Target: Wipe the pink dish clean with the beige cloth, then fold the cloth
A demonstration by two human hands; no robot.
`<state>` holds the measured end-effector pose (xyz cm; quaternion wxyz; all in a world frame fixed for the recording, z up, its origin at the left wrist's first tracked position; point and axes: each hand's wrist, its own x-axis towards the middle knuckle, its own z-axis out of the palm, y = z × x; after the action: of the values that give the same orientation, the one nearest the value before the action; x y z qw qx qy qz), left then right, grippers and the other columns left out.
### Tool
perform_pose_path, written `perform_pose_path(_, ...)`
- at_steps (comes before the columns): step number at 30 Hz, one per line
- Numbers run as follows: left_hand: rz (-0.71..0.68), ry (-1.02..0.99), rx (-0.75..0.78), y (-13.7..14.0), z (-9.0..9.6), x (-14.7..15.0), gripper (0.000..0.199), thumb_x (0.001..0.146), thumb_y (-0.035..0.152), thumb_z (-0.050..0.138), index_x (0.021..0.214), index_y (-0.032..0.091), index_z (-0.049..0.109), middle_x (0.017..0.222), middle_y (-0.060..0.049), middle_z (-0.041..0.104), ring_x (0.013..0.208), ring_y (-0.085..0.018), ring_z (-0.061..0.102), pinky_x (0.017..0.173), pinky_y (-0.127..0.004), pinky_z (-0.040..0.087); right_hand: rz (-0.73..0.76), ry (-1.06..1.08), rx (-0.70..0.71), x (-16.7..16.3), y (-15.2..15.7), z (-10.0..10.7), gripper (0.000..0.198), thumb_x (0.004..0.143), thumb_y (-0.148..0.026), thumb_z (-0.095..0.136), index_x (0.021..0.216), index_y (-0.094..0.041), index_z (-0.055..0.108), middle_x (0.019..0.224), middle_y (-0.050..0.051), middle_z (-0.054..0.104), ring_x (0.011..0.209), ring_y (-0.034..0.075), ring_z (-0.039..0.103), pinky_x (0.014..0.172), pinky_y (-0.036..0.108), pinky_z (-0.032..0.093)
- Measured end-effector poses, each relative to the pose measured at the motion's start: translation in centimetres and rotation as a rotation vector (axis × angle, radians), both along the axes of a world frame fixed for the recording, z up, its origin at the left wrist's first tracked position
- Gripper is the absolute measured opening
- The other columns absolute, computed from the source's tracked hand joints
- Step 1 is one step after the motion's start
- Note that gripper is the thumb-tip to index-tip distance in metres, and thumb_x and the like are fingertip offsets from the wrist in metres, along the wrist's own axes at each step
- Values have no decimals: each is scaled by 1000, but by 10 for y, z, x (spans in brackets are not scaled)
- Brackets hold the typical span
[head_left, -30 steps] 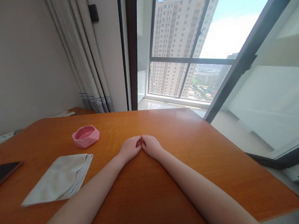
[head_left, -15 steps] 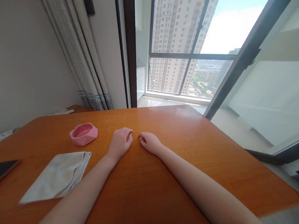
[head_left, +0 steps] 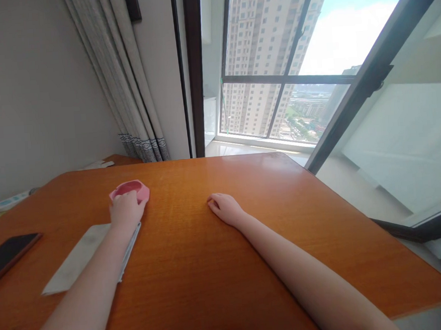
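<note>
A pink faceted ashtray stands on the wooden table, its near side covered by my left hand. The fingers of that hand are bent over the near rim and the thumb lies along the right side, so it grips the ashtray. Under my left forearm, a folded pale cloth is partly hidden. My right hand rests on the tabletop right of the middle, its fingers loosely curled in with nothing visible in them.
The brown wooden table has a cut-off corner at the far right. A dark phone lies at the left edge, with a white remote-like object beyond it. Behind stand a grey curtain and a large window.
My left hand has moved left from the table's middle onto the ashtray and closed on its near rim. My right hand stays in place. The view has shifted slightly.
</note>
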<state>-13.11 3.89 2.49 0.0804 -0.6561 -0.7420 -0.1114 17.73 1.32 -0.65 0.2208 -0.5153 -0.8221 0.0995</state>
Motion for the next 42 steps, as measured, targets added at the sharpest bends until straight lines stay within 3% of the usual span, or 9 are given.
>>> perform_pose_path(3, -84, -32, 107, 3, -1, 10, 32, 82, 39, 46, 90, 11, 58, 93, -18, 63, 91, -31, 57, 84, -44, 44, -42, 36, -24, -2, 0, 1, 34, 97, -35, 30, 95, -19, 60, 94, 7, 67, 91, 18, 62, 79, 27, 41)
perform_pose_path(8, -400, -163, 215, -8, 2, 57, 28, 83, 38, 49, 97, 14, 56, 100, -15, 61, 100, -29, 52, 91, -41, 40, -109, 185, -57, -5, 0, -1, 36, 98, -37, 25, 119, -22, 50, 110, 6, 64, 104, 18, 59, 88, 28, 40)
perform_pose_path(15, -793, -248, 89, -34, -3, 114, 18, 85, 36, 51, 87, 18, 54, 96, -8, 59, 93, -24, 50, 89, -40, 40, -143, 419, 3, -1, 6, -10, 41, 97, -35, 23, 130, -20, 42, 128, 8, 53, 115, 16, 51, 101, 32, 36)
perform_pose_path(20, -871, -253, 37, -37, -7, 119, 18, 83, 33, 55, 95, 19, 57, 99, -7, 60, 96, -23, 50, 94, -39, 38, -110, 384, 28, -1, 9, -10, 38, 96, -37, 26, 123, -21, 48, 121, 8, 56, 117, 16, 48, 99, 31, 37)
perform_pose_path(30, -900, -256, 1, -37, -8, 117, 22, 82, 35, 55, 96, 19, 59, 101, -8, 60, 98, -24, 51, 96, -41, 37, -125, 320, 5, -2, 8, -7, 37, 96, -39, 29, 118, -20, 52, 111, 7, 58, 106, 16, 53, 92, 29, 40)
perform_pose_path(34, -793, -305, 192, -39, 15, 102, 32, 86, 37, 46, 112, 20, 55, 122, -10, 54, 117, -24, 46, 106, -43, 30, -112, 319, 4, 0, 7, -8, 36, 96, -39, 30, 119, -20, 51, 114, 7, 57, 107, 16, 52, 92, 29, 39)
perform_pose_path(37, -477, -338, 359, -36, 32, 59, 33, 90, 34, 33, 113, 18, 50, 114, -9, 56, 108, -21, 52, 100, -37, 38, -103, 313, 2, 0, 6, -7, 37, 96, -40, 29, 120, -20, 50, 115, 8, 57, 109, 16, 51, 94, 29, 38)
perform_pose_path(40, -199, -245, 203, -37, 21, -17, 42, 84, 41, 42, 117, 16, 47, 113, -12, 54, 94, -23, 57, 90, -41, 46, -99, 316, -6, 0, 6, -6, 38, 97, -38, 28, 119, -19, 50, 115, 8, 57, 110, 16, 51, 95, 29, 38)
perform_pose_path(42, -26, -198, 101, -44, 0, -72, 42, 79, 49, 43, 103, 16, 53, 104, -16, 57, 98, -33, 56, 87, -52, 44, -102, 318, -12, 0, 6, -5, 37, 97, -38, 28, 119, -18, 50, 114, 8, 57, 111, 16, 51, 95, 28, 38)
